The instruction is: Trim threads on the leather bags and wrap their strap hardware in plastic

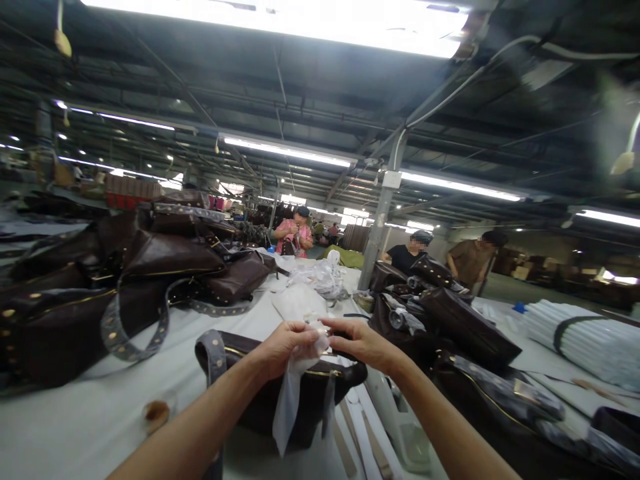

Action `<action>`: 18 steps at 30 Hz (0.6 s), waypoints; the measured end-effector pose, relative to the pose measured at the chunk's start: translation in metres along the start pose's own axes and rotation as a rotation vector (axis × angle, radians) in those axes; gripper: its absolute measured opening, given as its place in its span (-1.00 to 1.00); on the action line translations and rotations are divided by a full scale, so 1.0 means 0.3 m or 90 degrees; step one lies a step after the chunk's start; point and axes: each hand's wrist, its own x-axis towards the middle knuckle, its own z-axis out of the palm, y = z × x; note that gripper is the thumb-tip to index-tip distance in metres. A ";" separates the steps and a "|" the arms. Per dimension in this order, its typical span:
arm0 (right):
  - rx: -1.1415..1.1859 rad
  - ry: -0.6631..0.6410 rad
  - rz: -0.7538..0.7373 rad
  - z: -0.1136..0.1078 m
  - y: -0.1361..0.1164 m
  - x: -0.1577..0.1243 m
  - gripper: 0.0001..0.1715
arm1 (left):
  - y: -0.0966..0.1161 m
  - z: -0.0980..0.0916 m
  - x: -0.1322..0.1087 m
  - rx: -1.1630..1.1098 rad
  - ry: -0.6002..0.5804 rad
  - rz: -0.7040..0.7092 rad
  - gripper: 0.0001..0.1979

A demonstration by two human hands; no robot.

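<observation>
My left hand (285,347) is closed, pinching a thin translucent plastic sheet (289,407) that hangs down from the fingers. My right hand (363,339) meets it from the other side, its fingertips closed on the upper end of the same sheet. Just what lies between the fingertips is too small to make out. Below both hands a dark brown leather bag (260,403) with a gold zipper rests on the white-covered table (190,407). A grey wrapped strap (213,353) with studs curves up at the bag's left end.
Dark bags (165,257) are heaped on the left, more bags (465,327) on the right. Crumpled clear plastic (320,277) lies ahead. A tape roll (157,412), pale strips (365,433) and a white bundle (580,333) are around. Beyond a post (383,223) are several people.
</observation>
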 end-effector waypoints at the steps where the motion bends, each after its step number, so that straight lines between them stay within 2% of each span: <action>1: 0.004 0.004 0.012 -0.003 0.005 0.002 -0.43 | 0.009 -0.001 -0.003 0.000 0.005 0.004 -0.66; 5: -0.050 -0.031 0.069 -0.008 -0.002 0.007 -0.67 | 0.024 -0.009 -0.017 0.025 0.017 0.001 -0.64; 7: -0.088 -0.065 0.097 -0.005 -0.016 0.005 -0.71 | 0.021 -0.016 -0.024 0.039 0.020 -0.002 -0.63; 11: 0.045 -0.119 0.150 0.003 -0.037 -0.006 -0.60 | 0.016 -0.035 -0.035 0.052 0.033 -0.003 -0.61; 18: 0.113 -0.071 0.121 -0.008 -0.040 -0.013 -0.41 | 0.004 -0.062 -0.044 0.115 0.019 -0.004 -0.60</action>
